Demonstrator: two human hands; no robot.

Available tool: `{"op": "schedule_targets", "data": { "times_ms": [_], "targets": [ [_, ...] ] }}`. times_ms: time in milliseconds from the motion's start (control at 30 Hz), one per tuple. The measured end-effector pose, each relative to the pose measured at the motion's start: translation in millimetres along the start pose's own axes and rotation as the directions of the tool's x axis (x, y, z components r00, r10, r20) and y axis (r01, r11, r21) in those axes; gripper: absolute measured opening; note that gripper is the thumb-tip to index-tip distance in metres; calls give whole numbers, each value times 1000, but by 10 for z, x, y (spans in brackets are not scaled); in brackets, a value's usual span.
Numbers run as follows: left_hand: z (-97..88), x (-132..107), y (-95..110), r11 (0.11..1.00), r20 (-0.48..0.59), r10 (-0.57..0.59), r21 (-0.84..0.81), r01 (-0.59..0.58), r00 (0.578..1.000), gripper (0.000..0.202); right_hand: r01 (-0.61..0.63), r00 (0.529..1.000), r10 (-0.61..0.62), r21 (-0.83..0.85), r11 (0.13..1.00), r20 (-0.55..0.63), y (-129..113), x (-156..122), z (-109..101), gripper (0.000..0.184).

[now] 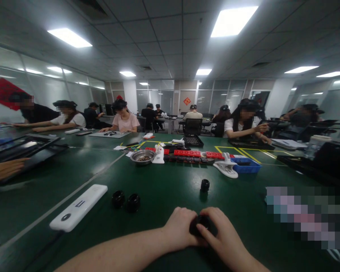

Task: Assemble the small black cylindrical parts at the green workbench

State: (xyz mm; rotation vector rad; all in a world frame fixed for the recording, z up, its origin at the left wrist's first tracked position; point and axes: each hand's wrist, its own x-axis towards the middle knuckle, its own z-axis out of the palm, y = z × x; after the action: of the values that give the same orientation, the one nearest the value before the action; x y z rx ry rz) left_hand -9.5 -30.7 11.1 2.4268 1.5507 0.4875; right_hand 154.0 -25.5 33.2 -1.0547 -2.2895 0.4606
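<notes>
Both of my hands meet near the front edge of the green table [164,177] around one small black round part [198,223]. My left hand [179,227] curls its fingers against the part's left side. My right hand [221,237] pinches it from the right with thumb and fingers. Two more black round parts [118,198] [133,201] stand side by side to the left. Another black part [205,184] stands just beyond my hands.
A white flat device [78,207] lies at the left. Farther back are a metal bowl [142,156], red trays [187,153], a white tool [226,167] and a blue bin [247,165]. Several people work at the surrounding tables; another person's hand [4,169] rests at far left.
</notes>
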Motion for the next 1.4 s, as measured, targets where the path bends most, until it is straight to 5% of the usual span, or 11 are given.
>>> {"op": "schedule_targets", "data": {
  "times_ms": [233, 467, 633, 767, 900, 1100, 1233, 1400],
  "targets": [
    [12, 5, -18, 1000, -6, -7, 13, 7, 1000, 52, 35, 998, -34, 23, 999, -52, 45, -34, -1, 35],
    [4, 8, -18, 1000, 0, 2, 12, -2, 1000, 46, -25, 999, 25, -2, 1000, 43, 11, 4, -12, 19],
    [3, 1, -16, 1000, 2, -6, 1, 6, 1000, 50, 1, 1000, -2, 71, 997, 21, 42, -12, -23, 41],
    [-20, -3, -3, 1000, 9, -7, 12, 7, 1000, 50, -102, 994, 102, -4, 995, -27, 67, -10, 0, 33],
    [-37, -6, 13, 1000, 18, -4, 7, 4, 1000, 49, -56, 997, 56, 3, 998, 47, 24, -4, -2, 21],
    [-10, -7, 4, 1000, 19, -23, 19, 23, 1000, 52, -49, 999, 49, 26, 998, 7, 40, -16, -25, 49],
    [7, -2, -7, 1000, 8, -20, 20, 20, 1000, 50, -101, 995, 101, -7, 995, -2, 29, -4, -20, 29],
    [-1, 1, -11, 1000, 1, -4, -7, 4, 1000, 50, 23, 995, -31, 94, 995, 92, -11, -7, -47, 24]
  ]
}}
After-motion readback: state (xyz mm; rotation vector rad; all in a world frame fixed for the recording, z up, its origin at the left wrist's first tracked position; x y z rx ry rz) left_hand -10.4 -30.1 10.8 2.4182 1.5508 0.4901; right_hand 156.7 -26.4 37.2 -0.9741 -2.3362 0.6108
